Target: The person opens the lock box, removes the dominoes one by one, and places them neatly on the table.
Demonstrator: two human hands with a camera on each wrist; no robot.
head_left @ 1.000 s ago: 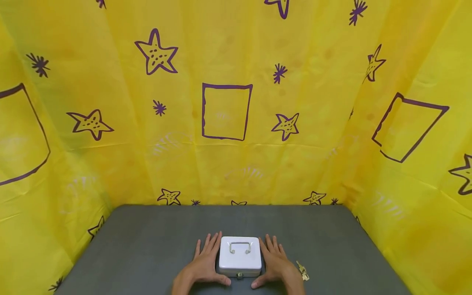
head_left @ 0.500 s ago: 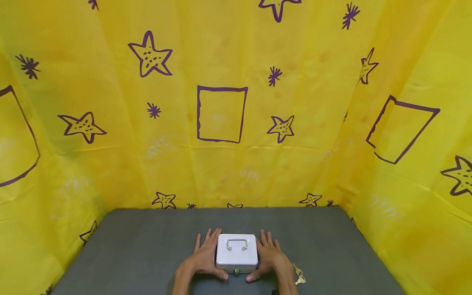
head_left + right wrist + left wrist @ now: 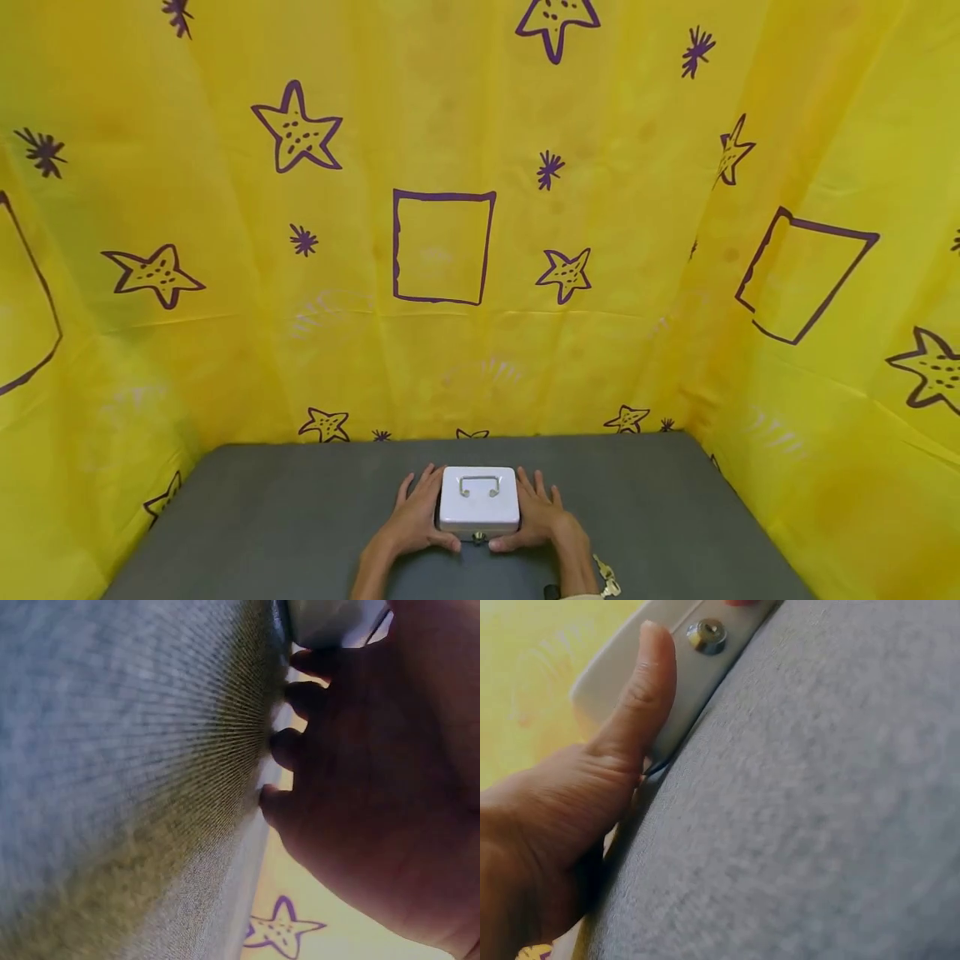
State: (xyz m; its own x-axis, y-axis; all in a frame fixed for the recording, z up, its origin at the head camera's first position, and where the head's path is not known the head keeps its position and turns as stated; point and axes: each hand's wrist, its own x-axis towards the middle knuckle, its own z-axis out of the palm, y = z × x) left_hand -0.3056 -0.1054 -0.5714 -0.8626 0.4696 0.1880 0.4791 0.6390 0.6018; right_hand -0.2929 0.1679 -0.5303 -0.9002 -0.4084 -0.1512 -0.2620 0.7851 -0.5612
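Note:
A white cash box (image 3: 478,510) with a wire handle on its lid and a round lock (image 3: 707,636) on its front lies on the grey table. My left hand (image 3: 412,523) presses its left side, fingers extended along it. In the left wrist view the straight left thumb (image 3: 656,671) lies across the front face, beside the lock. My right hand (image 3: 534,518) touches the right side with extended fingers, thumb at the front corner. The right wrist view is dark; there the fingertips (image 3: 285,748) are close to the table surface.
Small keys (image 3: 606,575) lie on the table by my right wrist. The grey tabletop (image 3: 300,517) runs back to a yellow curtain (image 3: 442,250) with purple stars and squares, which encloses the back and both sides.
The box has slid away from me toward the back of the table, both hands moving with it. The hands have closed in against its sides. The head view has also shifted slightly.

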